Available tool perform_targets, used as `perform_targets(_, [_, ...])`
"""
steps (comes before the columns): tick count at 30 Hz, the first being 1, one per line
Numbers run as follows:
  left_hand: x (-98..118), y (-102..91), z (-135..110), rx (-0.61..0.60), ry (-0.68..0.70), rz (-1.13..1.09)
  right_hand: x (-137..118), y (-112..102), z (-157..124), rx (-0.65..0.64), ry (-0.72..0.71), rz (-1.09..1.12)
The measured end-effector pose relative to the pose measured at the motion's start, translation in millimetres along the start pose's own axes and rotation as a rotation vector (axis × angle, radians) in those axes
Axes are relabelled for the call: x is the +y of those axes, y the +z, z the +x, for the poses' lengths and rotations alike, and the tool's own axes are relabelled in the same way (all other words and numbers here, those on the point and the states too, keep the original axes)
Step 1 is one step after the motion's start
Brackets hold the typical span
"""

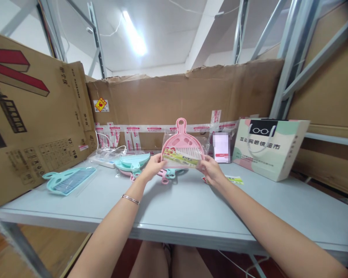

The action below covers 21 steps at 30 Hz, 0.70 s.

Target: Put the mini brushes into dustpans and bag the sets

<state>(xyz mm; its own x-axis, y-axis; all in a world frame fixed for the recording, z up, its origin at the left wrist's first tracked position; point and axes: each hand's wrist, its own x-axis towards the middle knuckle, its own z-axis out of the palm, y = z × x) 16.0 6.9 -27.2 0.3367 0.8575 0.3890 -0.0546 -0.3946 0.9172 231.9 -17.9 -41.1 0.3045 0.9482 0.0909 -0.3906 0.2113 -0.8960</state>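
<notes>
A pink dustpan and brush set (182, 141) stands upright between my hands, handle up, in a clear plastic bag with a printed label card (181, 156) across its lower part. My left hand (155, 166) is closed on its lower left edge. On the lower right edge, my right hand (210, 170) grips the bag and pan. Behind and left of my left hand lies a stack of turquoise and pink dustpans (133, 162). More pink and turquoise handles (166, 174) show beneath the held set. Beside my right hand, another label card (234, 180) lies on the table.
A bagged turquoise dustpan set (69, 180) lies at the left on the grey table (179, 208). A power strip (103, 159) is behind it. At the right stand a phone (222, 146) and a paper gift bag (268, 148). Cardboard (168, 96) walls the back; a large box (37, 116) stands left.
</notes>
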Motion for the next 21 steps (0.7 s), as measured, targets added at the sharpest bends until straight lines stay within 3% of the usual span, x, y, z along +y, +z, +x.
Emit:
perform_targets(8, [1.4, 0.4, -1.3, -0.004, -0.025, 0.004, -0.4, -1.7, 0.7, -0.009, -0.006, -0.064])
perform_targets(15, [2.9, 1.0, -3.9, -0.041, -0.018, -0.026, 2.7, -2.5, -3.9, -0.108, -0.262, -0.314])
perform_targets(21, [11.5, 10.8, -8.8, -0.099, -0.139, -0.031, -10.2, -13.3, -1.0, -0.003, -0.275, -0.370])
